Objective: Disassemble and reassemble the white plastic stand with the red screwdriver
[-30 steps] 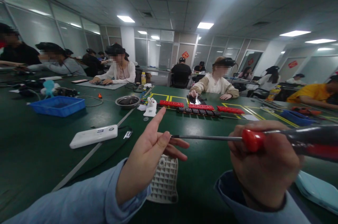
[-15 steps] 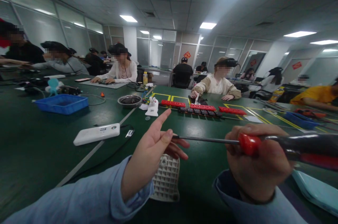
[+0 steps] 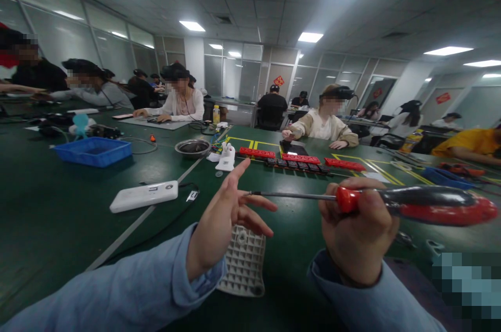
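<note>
A screwdriver [image 3: 430, 204] with a black and red handle lies level across the view, its shaft pointing left. My right hand [image 3: 358, 230] is wrapped round the red collar and front of its handle. The dark tip reaches my left hand [image 3: 230, 212], whose fingers are spread beside it; whether the tip touches the palm is hard to tell. Below my left hand a pale grid-patterned plastic piece [image 3: 245, 261] lies on the green table [image 3: 289, 280], partly hidden by my sleeve.
A white power bank [image 3: 144, 196] with a cable is at the left, behind it a blue tray [image 3: 94, 152] and a metal bowl [image 3: 192, 147]. Red strips [image 3: 300, 158] and a white device [image 3: 226, 158] stand ahead. People sit across the table.
The screwdriver and my right hand have shifted left, showing the whole handle. My left thumb no longer presses on the tip, and the left fingers have opened. The person opposite has raised a hand slightly.
</note>
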### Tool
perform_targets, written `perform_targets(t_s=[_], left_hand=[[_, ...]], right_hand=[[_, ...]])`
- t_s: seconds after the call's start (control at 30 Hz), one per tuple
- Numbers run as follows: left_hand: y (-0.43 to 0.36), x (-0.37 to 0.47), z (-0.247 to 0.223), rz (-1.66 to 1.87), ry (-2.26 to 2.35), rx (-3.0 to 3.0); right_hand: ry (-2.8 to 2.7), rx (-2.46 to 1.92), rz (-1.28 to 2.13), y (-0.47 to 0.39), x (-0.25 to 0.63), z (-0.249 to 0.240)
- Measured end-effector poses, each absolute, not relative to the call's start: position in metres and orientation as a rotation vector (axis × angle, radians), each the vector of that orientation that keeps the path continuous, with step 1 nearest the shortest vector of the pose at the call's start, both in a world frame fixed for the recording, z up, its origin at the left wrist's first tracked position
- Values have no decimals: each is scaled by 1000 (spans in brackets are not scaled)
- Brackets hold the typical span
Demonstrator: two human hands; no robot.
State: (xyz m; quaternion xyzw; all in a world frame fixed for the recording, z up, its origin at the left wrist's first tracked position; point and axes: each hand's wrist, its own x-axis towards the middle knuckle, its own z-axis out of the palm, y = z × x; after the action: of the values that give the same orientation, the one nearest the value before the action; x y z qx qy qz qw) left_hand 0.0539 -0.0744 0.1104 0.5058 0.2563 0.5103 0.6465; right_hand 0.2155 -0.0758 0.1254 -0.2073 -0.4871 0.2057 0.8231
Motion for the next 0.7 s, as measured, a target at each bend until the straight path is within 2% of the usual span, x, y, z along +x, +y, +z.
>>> perform_targets(t_s=[0.17,0.27,0.33,0.4,0.47,0.57,0.63,0.7], left_hand=[[-48,40,119,1226,692,1299],[-9,20,112,1220,953,1425],[17,6,96,994,1265,1373],[33,-5,74,765,1373,1298],[34,-10,52,481,1373,1244],[15,-7,32,63,1125,1197],[0,0,29,-43,1087,1253],[-12,10,29,24,1124,1319]], right_hand=[[-974,-459,471,-77,219,132],[-907,-475,506,-76,225,137],[-870,-495,520,-74,228,139],[-854,-502,523,-71,230,140],[-858,-493,531,-68,233,139],[-875,-472,542,-64,236,138],[-883,-460,551,-62,237,136],[-892,-458,569,-60,236,133]])
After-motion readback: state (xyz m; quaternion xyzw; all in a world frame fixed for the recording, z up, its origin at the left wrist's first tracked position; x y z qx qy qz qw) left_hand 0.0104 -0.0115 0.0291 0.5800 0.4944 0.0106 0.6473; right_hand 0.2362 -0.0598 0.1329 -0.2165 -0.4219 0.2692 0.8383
